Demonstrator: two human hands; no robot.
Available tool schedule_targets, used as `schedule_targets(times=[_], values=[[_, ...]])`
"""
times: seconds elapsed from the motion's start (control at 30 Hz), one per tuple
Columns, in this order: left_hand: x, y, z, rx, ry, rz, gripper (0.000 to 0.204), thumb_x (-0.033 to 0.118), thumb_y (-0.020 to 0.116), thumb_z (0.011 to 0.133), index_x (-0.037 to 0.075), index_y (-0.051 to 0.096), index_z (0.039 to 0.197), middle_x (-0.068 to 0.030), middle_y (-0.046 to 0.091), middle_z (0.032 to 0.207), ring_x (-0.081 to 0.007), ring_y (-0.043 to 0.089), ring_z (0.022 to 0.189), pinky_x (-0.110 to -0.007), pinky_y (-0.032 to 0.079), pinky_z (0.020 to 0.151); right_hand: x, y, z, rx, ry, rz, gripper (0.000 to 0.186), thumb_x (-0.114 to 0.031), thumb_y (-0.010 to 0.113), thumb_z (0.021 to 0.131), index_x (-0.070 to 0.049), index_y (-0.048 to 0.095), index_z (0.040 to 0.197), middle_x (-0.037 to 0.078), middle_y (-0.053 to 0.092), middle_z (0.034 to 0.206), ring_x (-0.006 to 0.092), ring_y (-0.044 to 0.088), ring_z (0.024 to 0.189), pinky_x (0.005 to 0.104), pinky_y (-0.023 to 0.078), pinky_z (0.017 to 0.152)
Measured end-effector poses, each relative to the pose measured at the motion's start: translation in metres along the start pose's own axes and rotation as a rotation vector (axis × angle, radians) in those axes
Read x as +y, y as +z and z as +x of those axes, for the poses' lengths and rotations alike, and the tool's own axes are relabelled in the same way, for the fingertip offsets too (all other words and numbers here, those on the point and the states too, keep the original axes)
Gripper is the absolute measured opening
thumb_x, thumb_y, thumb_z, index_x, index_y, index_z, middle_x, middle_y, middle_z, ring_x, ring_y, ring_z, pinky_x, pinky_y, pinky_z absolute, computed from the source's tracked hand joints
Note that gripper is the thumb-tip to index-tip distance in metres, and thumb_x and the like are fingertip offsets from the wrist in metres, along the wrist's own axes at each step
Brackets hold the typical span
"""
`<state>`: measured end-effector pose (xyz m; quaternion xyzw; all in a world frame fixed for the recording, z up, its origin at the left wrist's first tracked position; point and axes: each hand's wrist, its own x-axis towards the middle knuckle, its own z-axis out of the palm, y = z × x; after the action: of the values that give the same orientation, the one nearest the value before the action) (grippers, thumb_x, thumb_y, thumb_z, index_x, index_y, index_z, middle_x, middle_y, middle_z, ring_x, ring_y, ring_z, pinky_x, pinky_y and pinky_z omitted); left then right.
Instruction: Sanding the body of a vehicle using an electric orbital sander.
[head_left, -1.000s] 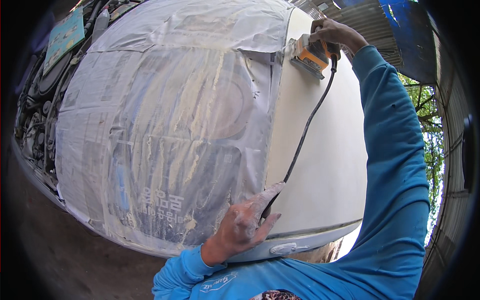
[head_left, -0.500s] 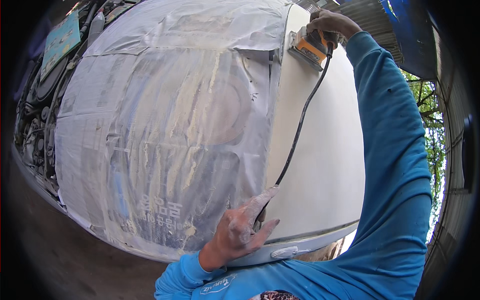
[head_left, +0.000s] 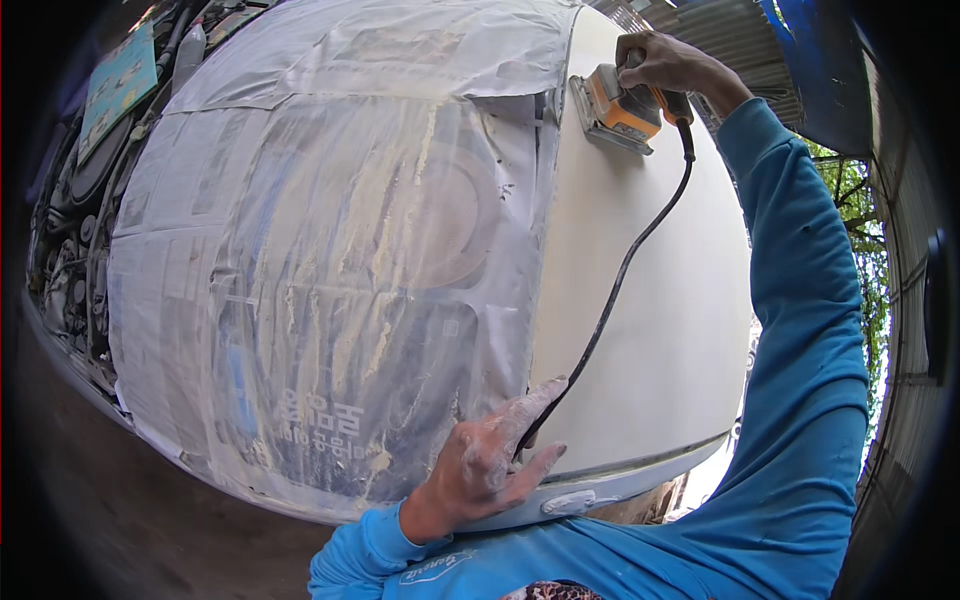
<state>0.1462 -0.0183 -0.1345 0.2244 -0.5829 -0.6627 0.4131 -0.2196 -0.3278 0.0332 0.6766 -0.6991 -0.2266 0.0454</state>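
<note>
The right hand [head_left: 672, 66], in the upper right of the frame, is clamped over the top of an orange and dark sander [head_left: 622, 108]. The sander's pad appears to lie against the white panel [head_left: 650, 270] of a vehicle, near the panel's upper left edge and close beside the plastic sheet [head_left: 330, 250]. Whether the motor is running cannot be told.

The left hand [head_left: 480, 455], dusted white, is at lower centre. Its thumb and forefinger stand apart, with the black cord [head_left: 622, 275] passing between them into the palm; the other fingers curl and appear closed on it, though their undersides are hidden. From there the cord bows up across the panel to the sander's rear.

The plastic sheet, wrinkled and marked with pale yellow streaks, covers the centre of the frame. Engine parts [head_left: 72, 270] are exposed at the left edge.

Assessment: the step in hand looks to be sanding the white panel, its far end in particular. The next move calls for an even stroke, the pad flat, enough slack in the cord, and care that the pad does not catch the sheet's edge.
</note>
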Motion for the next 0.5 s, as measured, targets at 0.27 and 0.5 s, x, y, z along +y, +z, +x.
schedule_targets(times=[0.27,0.5], values=[[-0.003,0.000,-0.001,0.026,0.023,0.001,0.064,0.002,0.080,0.081,0.002,0.058,0.141,-0.0105,0.065,0.076,-0.0160,0.059,0.058,-0.029,0.050,0.058,-0.015,-0.006,-0.021,0.030,-0.161,-0.009,0.036,-0.025,0.068,0.067,-0.015,0.068,0.102,0.010,0.065,0.089,0.0254,0.068,0.084,0.0425,0.060,0.079],[-0.003,0.003,-0.002,-0.024,0.021,-0.026,0.065,-0.002,0.078,0.082,0.004,0.057,0.142,-0.0077,0.060,0.070,-0.0143,0.055,0.056,-0.030,0.046,0.055,-0.034,-0.008,-0.060,0.042,-0.369,-0.092,0.032,-0.017,0.069,0.068,-0.012,0.067,0.099,0.009,0.067,0.104,0.0291,0.068,0.097,0.0476,0.060,0.086]])
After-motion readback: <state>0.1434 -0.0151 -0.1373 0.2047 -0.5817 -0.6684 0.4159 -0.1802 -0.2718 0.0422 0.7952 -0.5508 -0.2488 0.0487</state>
